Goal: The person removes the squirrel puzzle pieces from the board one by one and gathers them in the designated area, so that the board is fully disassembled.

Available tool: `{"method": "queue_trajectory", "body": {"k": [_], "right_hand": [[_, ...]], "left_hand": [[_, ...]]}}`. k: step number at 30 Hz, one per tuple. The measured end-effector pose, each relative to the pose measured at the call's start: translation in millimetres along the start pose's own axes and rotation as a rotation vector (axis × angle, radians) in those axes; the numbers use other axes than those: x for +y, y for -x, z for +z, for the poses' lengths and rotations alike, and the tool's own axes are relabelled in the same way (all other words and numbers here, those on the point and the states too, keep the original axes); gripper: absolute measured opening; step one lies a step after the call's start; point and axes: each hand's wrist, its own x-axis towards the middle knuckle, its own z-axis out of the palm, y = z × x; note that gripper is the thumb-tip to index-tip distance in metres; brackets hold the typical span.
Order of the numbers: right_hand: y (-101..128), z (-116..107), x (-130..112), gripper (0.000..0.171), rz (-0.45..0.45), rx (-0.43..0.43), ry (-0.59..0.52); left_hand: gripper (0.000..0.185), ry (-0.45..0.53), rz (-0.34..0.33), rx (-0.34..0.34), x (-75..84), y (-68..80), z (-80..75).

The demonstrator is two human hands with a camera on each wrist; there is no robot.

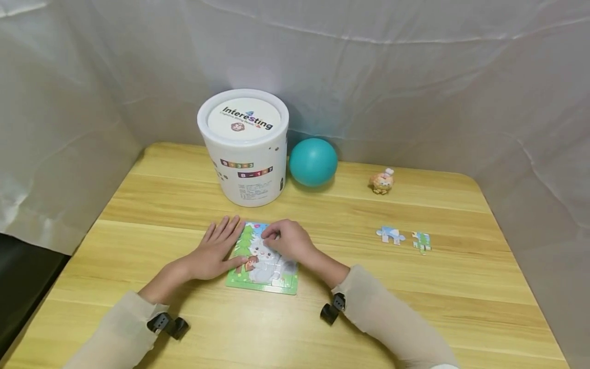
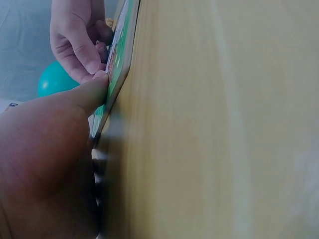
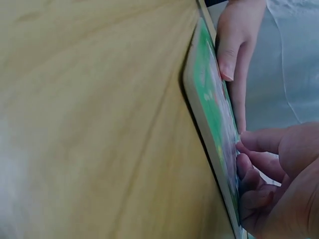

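A jigsaw puzzle in a green-edged tray shows a grey cartoon animal, a green tree and a brown acorn. My left hand lies with fingers spread along its left side, thumb resting on the picture. My right hand is over the upper part of the puzzle, thumb and forefinger brought together at its surface in a pinch. The puzzle piece there is largely hidden by the fingers. In the right wrist view the other right fingers are curled close to the board. Two loose pieces, one blue and one green, lie to the right.
A white lidded bucket stands behind the puzzle, with a teal ball beside it. A small orange figurine sits farther right on the wooden table. Grey cloth hangs around the back and sides.
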Motion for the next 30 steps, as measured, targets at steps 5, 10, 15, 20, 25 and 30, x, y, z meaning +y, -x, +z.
{"method": "queue_trajectory", "body": {"k": [5,10,15,20,25,30], "right_hand": [[0.0,3.7,-3.0,0.004,0.008,0.033,0.037],[-1.5,7.9,-4.3,0.004,0.002,0.045,0.062],[-2.1,12.1,-6.6,0.005,0.01,0.055,0.107],[-1.5,15.1,-9.9,0.007,0.032,0.051,0.12],[-0.5,16.6,-11.8,0.008,0.036,0.042,0.118],[-0.6,16.3,-11.0,0.009,0.032,0.049,0.119]], "left_hand": [[0.088,-0.006,0.002,0.001,0.1,-0.3,0.4],[0.088,-0.009,-0.004,0.002,0.3,0.2,0.1],[0.087,-0.007,-0.003,0.003,0.6,0.7,0.4],[0.087,0.005,0.024,0.029,1.4,1.1,1.2],[0.087,0.004,0.036,0.042,2.6,1.5,1.2],[0.085,-0.001,0.005,0.01,6.3,1.7,-2.9]]}}
